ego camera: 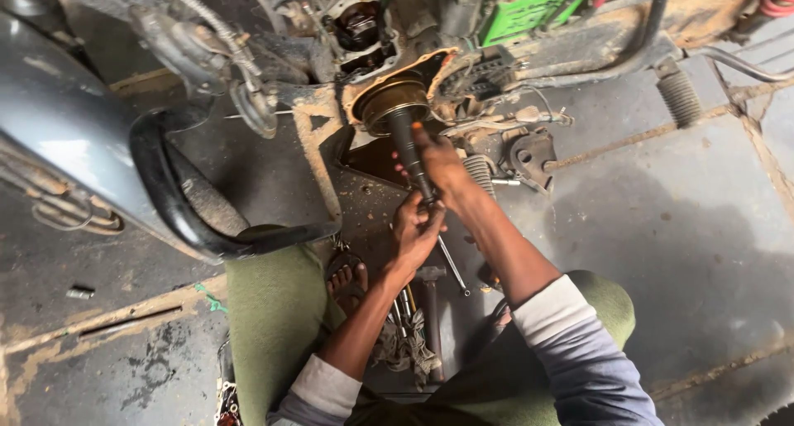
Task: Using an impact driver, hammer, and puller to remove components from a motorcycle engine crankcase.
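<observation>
Here, your right hand [438, 163] is wrapped around the upper part of a long black socket wrench [408, 149], fingers clamped on its dark, cylindrical shaft. Your left hand [416, 230] grips the same tool lower down, closed around the thinner bright metal handle that runs on past your palm toward your lap. The tool's long axis slants from lower right up to upper left, its thick end pointing into the round, brass-coloured clutch hub [394, 103] set in the open side of the scooter engine [364, 37]. The hub looks greasy and circular, ringed by an orange-stained gasket edge. Just right of it lie a ribbed coil spring [480, 174] and a flat, dull metal bracket [531, 157] on the oily concrete floor [662, 227]. A grey, glossy body panel [58, 120] with a black rubber rim curves in at the left. Below your hands, a hammer [432, 298] and a heap of loose tools rest between your olive-green trouser legs, beside your sandalled foot [347, 281].
</observation>
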